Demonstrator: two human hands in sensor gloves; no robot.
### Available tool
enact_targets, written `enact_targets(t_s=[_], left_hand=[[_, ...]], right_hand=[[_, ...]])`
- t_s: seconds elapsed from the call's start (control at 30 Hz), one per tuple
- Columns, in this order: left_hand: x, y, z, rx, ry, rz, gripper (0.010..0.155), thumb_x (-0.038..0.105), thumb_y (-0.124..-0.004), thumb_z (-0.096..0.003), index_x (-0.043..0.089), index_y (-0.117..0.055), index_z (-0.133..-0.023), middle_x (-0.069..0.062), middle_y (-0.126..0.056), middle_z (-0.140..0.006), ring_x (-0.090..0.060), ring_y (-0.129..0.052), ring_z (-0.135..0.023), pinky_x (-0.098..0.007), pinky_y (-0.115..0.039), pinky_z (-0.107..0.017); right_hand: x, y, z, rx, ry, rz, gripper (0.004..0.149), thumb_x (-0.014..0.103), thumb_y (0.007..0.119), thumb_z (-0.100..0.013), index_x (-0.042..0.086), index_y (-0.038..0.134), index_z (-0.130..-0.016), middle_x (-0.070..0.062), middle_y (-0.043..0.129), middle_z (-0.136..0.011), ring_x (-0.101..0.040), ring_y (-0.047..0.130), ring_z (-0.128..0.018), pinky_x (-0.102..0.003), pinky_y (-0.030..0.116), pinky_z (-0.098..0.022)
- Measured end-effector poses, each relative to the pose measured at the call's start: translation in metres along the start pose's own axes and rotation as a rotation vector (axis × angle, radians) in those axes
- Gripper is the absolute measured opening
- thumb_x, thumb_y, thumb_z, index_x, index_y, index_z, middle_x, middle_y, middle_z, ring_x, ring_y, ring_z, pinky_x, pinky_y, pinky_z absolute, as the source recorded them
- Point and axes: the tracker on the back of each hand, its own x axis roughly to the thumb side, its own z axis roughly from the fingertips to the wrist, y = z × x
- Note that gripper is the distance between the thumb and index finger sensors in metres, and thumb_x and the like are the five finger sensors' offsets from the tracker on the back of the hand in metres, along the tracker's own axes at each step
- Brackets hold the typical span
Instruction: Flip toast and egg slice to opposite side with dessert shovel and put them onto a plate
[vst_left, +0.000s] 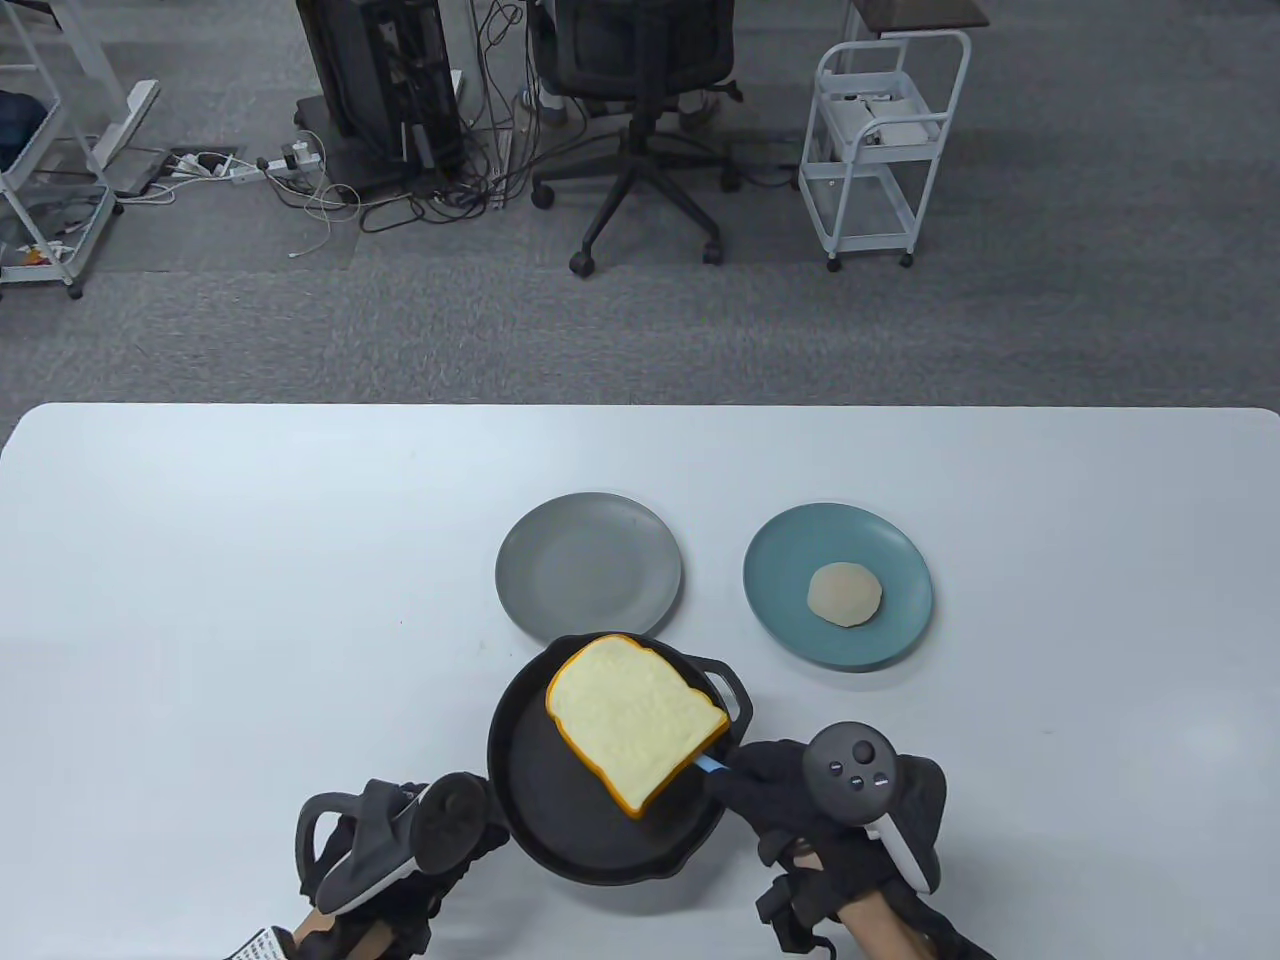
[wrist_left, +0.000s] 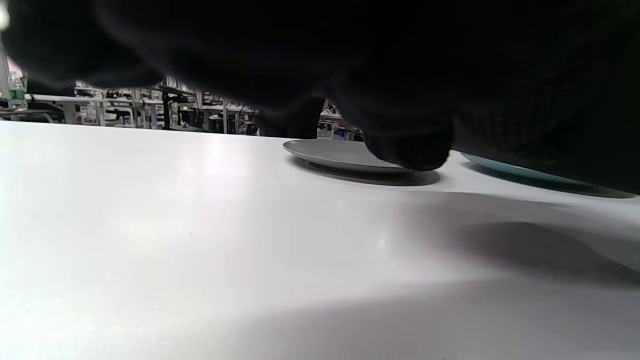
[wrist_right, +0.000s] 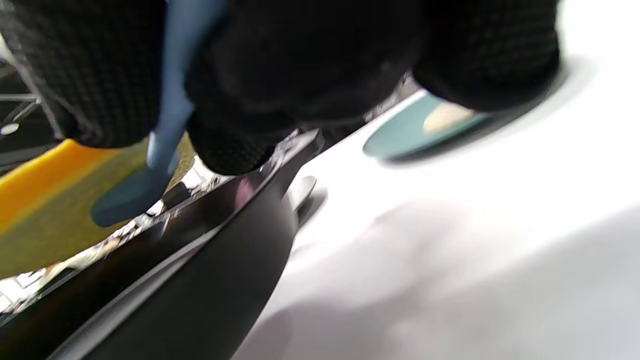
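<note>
A slice of toast with an orange crust rides on the blue dessert shovel, lifted above the black pan. My right hand grips the shovel's handle at the pan's right rim; in the right wrist view the blue shovel runs under the toast. My left hand is at the pan's left rim, its fingers hidden under the tracker. The round egg slice lies on the teal plate. The grey plate holds nothing.
Both plates stand just beyond the pan, the grey one to the left, the teal one to the right. White table stretches to the left and far side. Beyond the table edge are an office chair and a white cart.
</note>
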Motion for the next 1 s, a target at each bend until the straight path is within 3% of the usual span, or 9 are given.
enact_targets(t_s=[0.17,0.3,0.33,0.47,1.0], left_hand=[[-0.003,-0.002,-0.002,-0.023,0.005,0.017,0.049,0.062,-0.086,-0.0297,0.029,-0.098,-0.064,0.014,-0.098,-0.018,-0.013,-0.095,0.0,-0.037,-0.089,-0.02],[-0.001,-0.003,-0.003,-0.042,-0.005,0.057,0.049,0.062,-0.086,-0.0297,0.029,-0.098,-0.064,0.014,-0.098,-0.017,-0.013,-0.095,0.0,-0.037,-0.089,-0.018],[-0.002,-0.004,-0.003,-0.041,-0.006,0.07,0.049,0.062,-0.086,-0.0296,0.029,-0.098,-0.064,0.014,-0.098,-0.017,-0.013,-0.095,0.0,-0.037,-0.089,-0.018],[-0.004,-0.006,-0.005,-0.043,0.005,0.085,0.049,0.062,-0.086,-0.0296,0.028,-0.098,-0.064,0.014,-0.098,-0.017,-0.013,-0.095,0.001,-0.037,-0.089,-0.018],[-0.003,-0.006,-0.004,-0.012,-0.001,0.037,0.049,0.062,-0.086,-0.0297,0.029,-0.098,-0.064,0.014,-0.098,-0.017,-0.013,-0.095,0.0,-0.037,-0.089,-0.019]], right_hand=[[0.008,-0.023,0.014,-0.306,-0.096,0.207,0.045,0.05,0.099,-0.032,0.024,0.102,-0.068,0.004,0.107,-0.045,-0.014,0.102,-0.023,-0.042,0.087,-0.034],[0.03,-0.009,0.028,-0.431,-0.294,0.419,0.045,0.046,0.099,-0.034,0.025,0.099,-0.074,0.004,0.106,-0.053,-0.016,0.104,-0.031,-0.043,0.086,-0.039],[0.041,0.002,0.031,-0.413,-0.383,0.527,0.046,0.046,0.098,-0.034,0.025,0.098,-0.075,0.004,0.106,-0.054,-0.016,0.104,-0.033,-0.043,0.086,-0.04],[0.059,0.021,0.037,-0.391,-0.471,0.647,0.046,0.046,0.097,-0.034,0.026,0.098,-0.076,0.005,0.106,-0.056,-0.015,0.105,-0.035,-0.043,0.087,-0.04],[0.042,0.018,0.025,-0.259,-0.326,0.509,0.048,0.048,0.089,-0.038,0.022,0.096,-0.079,0.005,0.106,-0.053,-0.013,0.103,-0.029,-0.042,0.087,-0.037]])
